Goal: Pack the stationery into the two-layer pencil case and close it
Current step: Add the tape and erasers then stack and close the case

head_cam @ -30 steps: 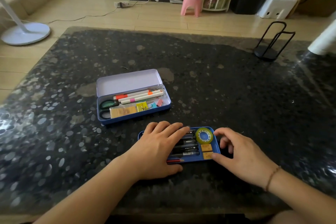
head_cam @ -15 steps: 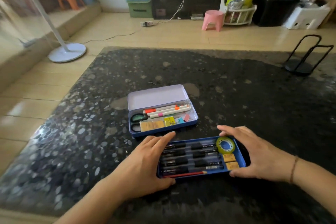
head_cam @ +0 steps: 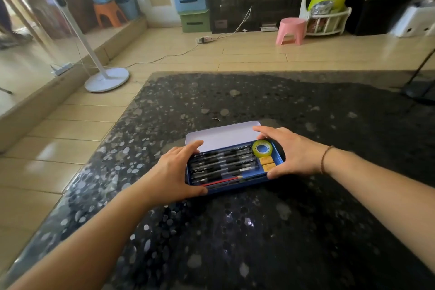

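Pencil case [head_cam: 224, 135] now takes the tray [head_cam: 235, 185], carried over from nearer the desk [head_cam: 306, 231] edge, left hand [head_cam: 175, 172] and right hand [head_cam: 293, 154] clamped on its ends; only closing remains.

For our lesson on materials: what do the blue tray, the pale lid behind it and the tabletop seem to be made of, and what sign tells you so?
Blue tray: probably thin painted metal, given its thin straight walls and smooth, even colour.
Pale lid: likely the same tin, lilac with a satin look, with rounded pressed corners.
Tabletop: polished dark stone or a stone-look slab, speckled and glossy with reflections; which one cannot be told.
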A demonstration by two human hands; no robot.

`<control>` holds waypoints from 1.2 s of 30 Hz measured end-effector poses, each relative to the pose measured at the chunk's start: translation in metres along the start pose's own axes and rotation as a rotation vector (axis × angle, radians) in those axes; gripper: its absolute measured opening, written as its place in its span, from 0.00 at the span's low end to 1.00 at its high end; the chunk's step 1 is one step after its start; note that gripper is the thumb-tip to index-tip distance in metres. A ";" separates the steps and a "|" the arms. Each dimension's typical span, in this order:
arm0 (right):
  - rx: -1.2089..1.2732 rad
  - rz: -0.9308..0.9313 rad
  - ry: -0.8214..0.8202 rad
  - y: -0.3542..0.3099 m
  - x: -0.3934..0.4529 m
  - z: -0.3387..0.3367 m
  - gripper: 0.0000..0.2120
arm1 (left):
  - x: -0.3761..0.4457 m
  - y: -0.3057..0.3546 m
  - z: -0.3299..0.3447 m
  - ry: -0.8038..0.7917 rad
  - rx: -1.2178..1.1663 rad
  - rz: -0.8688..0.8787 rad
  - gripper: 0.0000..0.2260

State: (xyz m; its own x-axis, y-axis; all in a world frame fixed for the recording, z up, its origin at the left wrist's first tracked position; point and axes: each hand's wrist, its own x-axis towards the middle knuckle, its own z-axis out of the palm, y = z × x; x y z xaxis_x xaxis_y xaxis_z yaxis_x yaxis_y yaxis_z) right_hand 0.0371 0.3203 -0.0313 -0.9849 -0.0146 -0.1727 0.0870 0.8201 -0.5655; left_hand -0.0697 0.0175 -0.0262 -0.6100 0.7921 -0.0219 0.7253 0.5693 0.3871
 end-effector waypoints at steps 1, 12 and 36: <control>0.005 0.004 0.004 0.001 0.000 0.001 0.51 | 0.000 -0.002 0.002 -0.006 -0.006 -0.004 0.47; -0.144 0.046 -0.025 -0.002 -0.004 0.005 0.47 | -0.001 0.000 0.003 -0.056 -0.029 -0.099 0.50; 0.285 0.153 0.254 -0.005 -0.059 0.038 0.18 | -0.028 0.031 0.031 0.293 -0.387 -0.213 0.13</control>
State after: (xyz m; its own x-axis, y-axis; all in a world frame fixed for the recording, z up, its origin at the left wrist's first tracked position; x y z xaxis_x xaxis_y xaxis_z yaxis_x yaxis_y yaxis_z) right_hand 0.1002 0.2952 -0.0491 -0.9601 0.2658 -0.0875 0.2378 0.6104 -0.7555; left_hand -0.0197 0.0196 -0.0421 -0.8348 0.5415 0.0994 0.4382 0.5443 0.7154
